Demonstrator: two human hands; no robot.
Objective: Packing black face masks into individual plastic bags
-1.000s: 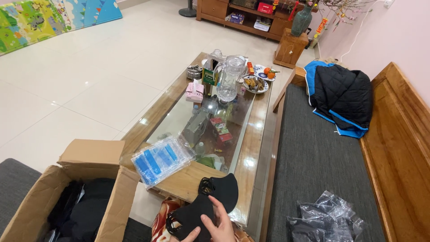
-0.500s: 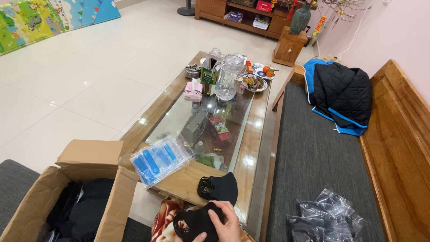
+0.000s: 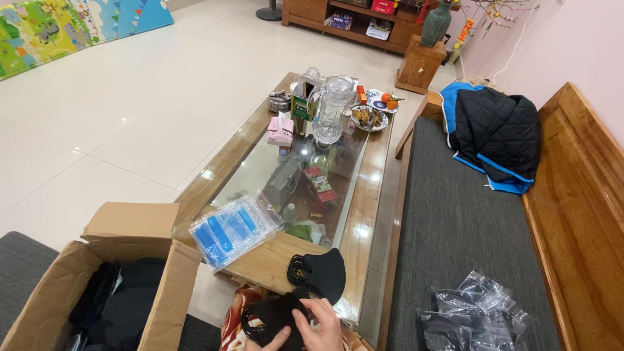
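My right hand (image 3: 323,325) is at the bottom edge, fingers closed on a black cloth face mask (image 3: 270,318) held over my lap. Only the fingertips of my left hand (image 3: 278,338) show, pinching the same mask from below. A second black mask (image 3: 323,273) lies just beyond on the near wooden end of the coffee table (image 3: 273,260), ear loops bunched at its left. A clear bag of blue masks (image 3: 231,227) rests on the table's near left corner.
An open cardboard box (image 3: 153,299) with dark items stands at my left. Clear bags of black items (image 3: 474,315) lie on the grey bench cushion (image 3: 455,221), and a black-and-blue jacket (image 3: 494,130) farther back. A glass pitcher (image 3: 331,110), plates and boxes crowd the table's far end.
My right hand has dropped lower and nearer to me with the black mask. The other black mask has stayed on the table's end.
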